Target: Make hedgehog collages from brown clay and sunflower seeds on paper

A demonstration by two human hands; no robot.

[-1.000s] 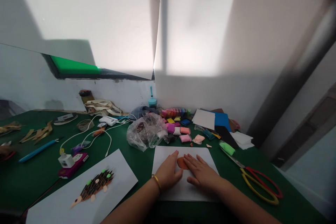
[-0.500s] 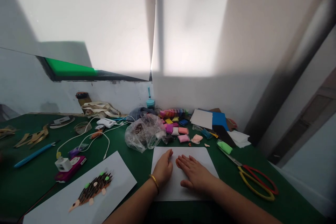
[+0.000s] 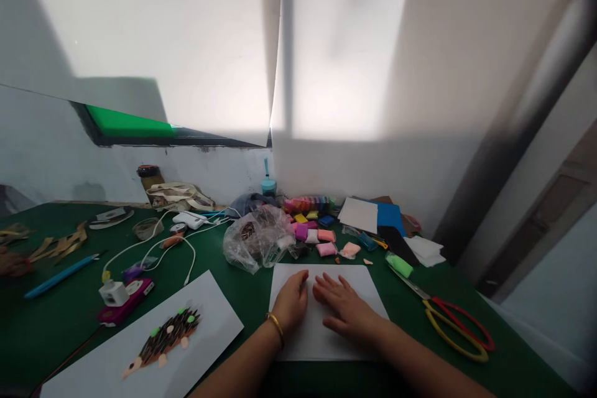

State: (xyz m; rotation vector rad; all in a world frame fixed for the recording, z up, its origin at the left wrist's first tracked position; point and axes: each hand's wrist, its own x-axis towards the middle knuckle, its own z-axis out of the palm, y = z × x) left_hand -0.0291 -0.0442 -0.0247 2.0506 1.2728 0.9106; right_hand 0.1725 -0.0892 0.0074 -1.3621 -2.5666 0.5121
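A white sheet of paper [image 3: 317, 345] lies in front of me. My left hand [image 3: 291, 303] rests on its left part, fingers stretched and held together, side edge down, with nothing seen in it. A gold bangle circles that wrist. Palm down over the middle of the sheet is my right hand [image 3: 345, 306], fingers spread. Whatever lies beneath its fingers is hidden now; an orange-brown piece of clay showed at the fingertips earlier. Left of my hands, a second sheet [image 3: 205, 336] carries a hedgehog picture [image 3: 168, 336] with dark spines and green and peach dots.
Behind the sheet lie several clay packets [image 3: 327, 249] and a clear plastic bag [image 3: 254, 239]. Scissors [image 3: 448, 317] with red and yellow handles lie at right, by green clay [image 3: 400, 265]. A power strip [image 3: 125, 305] and cables sit left. Another person's hand [image 3: 13, 262] is at far left.
My right hand has shifted slightly over the paper, and the orange-brown clay at its fingertips is now covered. Another person's hand has come into view at far left.
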